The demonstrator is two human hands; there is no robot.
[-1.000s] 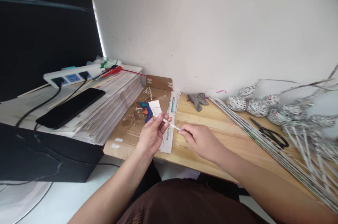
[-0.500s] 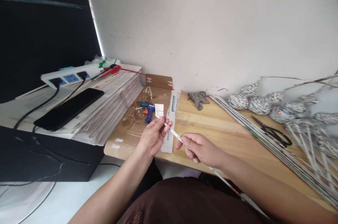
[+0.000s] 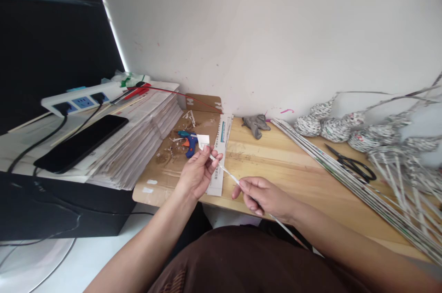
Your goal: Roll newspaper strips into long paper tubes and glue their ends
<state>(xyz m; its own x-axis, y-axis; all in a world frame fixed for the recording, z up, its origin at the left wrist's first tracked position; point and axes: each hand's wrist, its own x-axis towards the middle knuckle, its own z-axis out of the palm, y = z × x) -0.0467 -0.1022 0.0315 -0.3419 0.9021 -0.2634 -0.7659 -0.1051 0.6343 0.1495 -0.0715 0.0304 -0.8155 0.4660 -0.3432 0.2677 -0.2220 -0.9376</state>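
A thin rolled paper strip (image 3: 229,173) runs slantwise between my two hands above the table's front edge. My left hand (image 3: 200,167) pinches its upper end, where a flat white paper flap (image 3: 203,140) sticks out past the fingertips. My right hand (image 3: 259,195) is closed around the strip lower down, thumb against the index finger. Below that hand the strip continues toward my lap. Just behind my left hand lies a blue glue gun (image 3: 191,146) with an orange trigger, on a cardboard sheet (image 3: 165,169).
Stacked paper sheets (image 3: 152,132) at the left carry a black phone (image 3: 83,142) and a white power strip (image 3: 81,100). A grey cloth (image 3: 256,124) lies near the wall. To the right are long paper rods (image 3: 331,169), black scissors (image 3: 352,165) and several woven paper balls (image 3: 334,130).
The exposed strip between my hands now looks thinner and more tightly rolled. My left hand and the flap have shifted slightly left and up. The whole view has also shifted a little.
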